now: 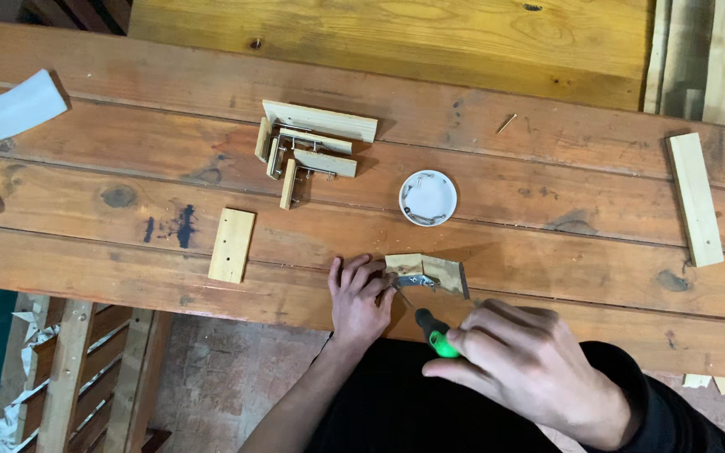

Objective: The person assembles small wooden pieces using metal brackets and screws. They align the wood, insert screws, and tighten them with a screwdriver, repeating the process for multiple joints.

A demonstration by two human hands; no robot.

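A green-handled screwdriver (430, 329) is gripped by the right hand (530, 365), its tip pointing up-left toward the small wooden piece (430, 273) pressed flat by the left hand (358, 298).

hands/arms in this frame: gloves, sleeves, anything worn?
Both hands are bare, with no gloves and no rings or watch visible. The left hand comes off a bare forearm, uncovered as far as the frame shows. The right hand ends at a dark, black-looking long sleeve that reaches about to the wrist. No markings show on the sleeve.
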